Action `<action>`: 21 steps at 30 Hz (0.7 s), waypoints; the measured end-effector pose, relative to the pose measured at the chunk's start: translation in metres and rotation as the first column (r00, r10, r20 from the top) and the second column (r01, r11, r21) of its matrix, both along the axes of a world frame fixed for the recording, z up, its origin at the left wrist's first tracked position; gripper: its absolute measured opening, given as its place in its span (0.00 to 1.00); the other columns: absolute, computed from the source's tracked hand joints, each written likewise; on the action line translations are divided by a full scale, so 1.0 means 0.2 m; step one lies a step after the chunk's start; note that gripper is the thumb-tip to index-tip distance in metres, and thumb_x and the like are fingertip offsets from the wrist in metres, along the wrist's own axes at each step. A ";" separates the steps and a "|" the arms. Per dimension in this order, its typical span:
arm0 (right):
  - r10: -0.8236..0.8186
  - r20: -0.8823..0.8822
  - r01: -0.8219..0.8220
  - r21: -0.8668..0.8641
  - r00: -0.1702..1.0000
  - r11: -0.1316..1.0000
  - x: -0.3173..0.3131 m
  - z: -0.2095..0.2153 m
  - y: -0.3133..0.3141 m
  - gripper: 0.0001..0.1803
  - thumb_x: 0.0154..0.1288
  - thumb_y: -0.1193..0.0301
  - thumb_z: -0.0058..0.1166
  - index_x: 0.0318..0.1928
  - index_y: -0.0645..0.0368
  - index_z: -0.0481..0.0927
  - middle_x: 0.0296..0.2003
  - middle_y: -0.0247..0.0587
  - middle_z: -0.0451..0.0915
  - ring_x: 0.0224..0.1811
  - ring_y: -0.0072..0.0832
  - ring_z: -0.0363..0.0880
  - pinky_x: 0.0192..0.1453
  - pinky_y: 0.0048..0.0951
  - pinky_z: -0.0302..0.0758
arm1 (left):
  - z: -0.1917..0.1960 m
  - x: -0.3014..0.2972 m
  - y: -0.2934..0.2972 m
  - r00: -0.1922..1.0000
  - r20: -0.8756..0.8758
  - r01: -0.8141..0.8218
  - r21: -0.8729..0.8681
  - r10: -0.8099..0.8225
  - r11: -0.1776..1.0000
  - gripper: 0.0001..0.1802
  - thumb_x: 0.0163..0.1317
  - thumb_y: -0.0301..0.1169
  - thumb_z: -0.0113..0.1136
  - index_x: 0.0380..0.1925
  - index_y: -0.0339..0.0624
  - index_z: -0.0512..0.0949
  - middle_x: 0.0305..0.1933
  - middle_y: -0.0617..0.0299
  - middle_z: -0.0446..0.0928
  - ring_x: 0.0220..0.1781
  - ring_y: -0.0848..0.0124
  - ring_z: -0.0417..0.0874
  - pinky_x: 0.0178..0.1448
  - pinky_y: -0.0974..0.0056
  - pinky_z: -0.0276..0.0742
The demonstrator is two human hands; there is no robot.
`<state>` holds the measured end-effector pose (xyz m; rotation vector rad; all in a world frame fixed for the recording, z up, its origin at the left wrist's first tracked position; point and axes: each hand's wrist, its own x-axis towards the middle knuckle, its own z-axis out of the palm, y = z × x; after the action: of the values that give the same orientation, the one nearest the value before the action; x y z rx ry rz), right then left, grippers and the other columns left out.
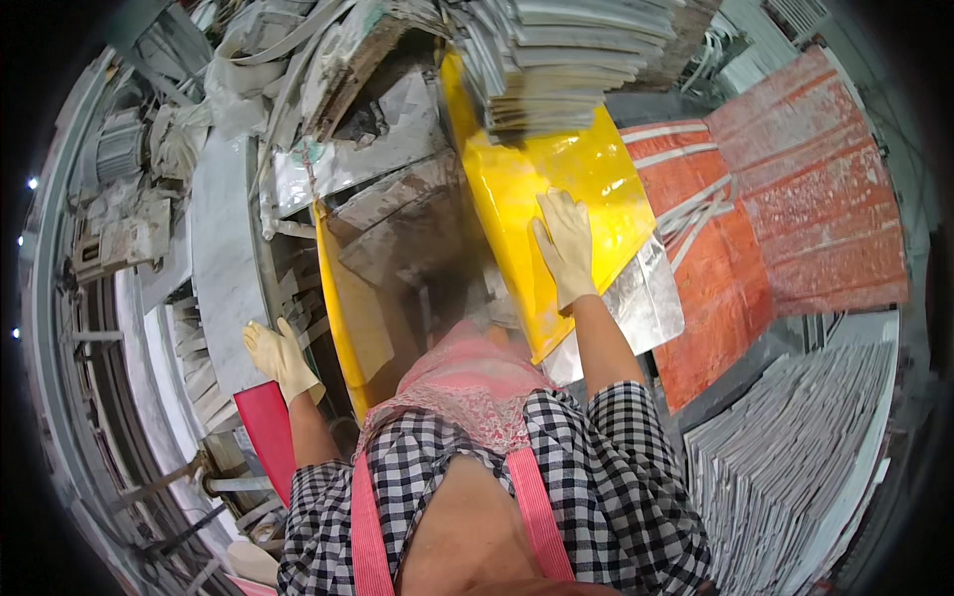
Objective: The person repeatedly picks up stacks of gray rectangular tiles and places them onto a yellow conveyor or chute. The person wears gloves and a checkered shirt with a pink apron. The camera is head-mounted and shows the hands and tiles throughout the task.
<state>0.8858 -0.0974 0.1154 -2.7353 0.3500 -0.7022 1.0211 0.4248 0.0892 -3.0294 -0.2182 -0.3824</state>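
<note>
My right hand (566,246), in a cream rubber glove, lies with outstretched fingers on a glossy yellow panel (556,164). My left hand (282,360), gloved the same way, is at the lower end of a long pale grey board (225,253). Its fingers are spread, and I cannot tell whether they touch the board. Just below that hand is a red panel (266,422). Between my arms stands a narrow yellow upright panel (340,318), with a dark, dusty gap beyond it.
A stack of thin grey-white sheets (586,50) rests at the yellow panel's far end. Orange-red woven sheeting (696,219) with white straps lies to the right. Another tall sheet stack (795,457) stands at the lower right. Dusty machinery (124,228) lines the left.
</note>
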 end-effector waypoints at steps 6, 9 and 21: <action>0.025 -0.010 -0.025 -0.007 1.000 1.000 -0.01 -0.01 0.01 0.25 0.73 0.65 0.55 0.68 0.59 0.75 0.68 0.52 0.76 0.75 0.47 0.67 0.81 0.53 0.53 | 0.00 -0.03 -0.02 0.999 0.000 -0.044 -0.102 0.044 0.994 0.37 0.68 0.44 0.61 0.65 0.21 0.72 0.69 0.30 0.72 0.75 0.42 0.69 0.82 0.50 0.58; 0.038 -0.049 -0.038 0.004 0.998 0.999 -0.01 -0.01 -0.02 0.25 0.74 0.66 0.54 0.68 0.60 0.75 0.69 0.53 0.73 0.75 0.47 0.65 0.81 0.53 0.52 | -0.01 -0.05 -0.04 0.995 -0.031 -0.092 -0.077 0.090 0.993 0.39 0.66 0.44 0.62 0.66 0.21 0.70 0.71 0.30 0.70 0.75 0.41 0.68 0.83 0.50 0.57; 0.053 -0.020 -0.053 -0.025 0.998 0.998 -0.01 0.00 -0.04 0.23 0.72 0.69 0.53 0.64 0.63 0.75 0.66 0.53 0.74 0.72 0.51 0.66 0.76 0.54 0.57 | -0.01 -0.07 -0.06 0.991 -0.082 -0.109 -0.093 0.101 0.990 0.40 0.68 0.47 0.60 0.69 0.23 0.68 0.74 0.32 0.67 0.79 0.44 0.65 0.85 0.51 0.51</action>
<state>0.8828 -0.1052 0.1154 -2.7659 0.2735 -0.6704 1.0063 0.4134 0.0866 -3.1027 -0.4007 -0.2532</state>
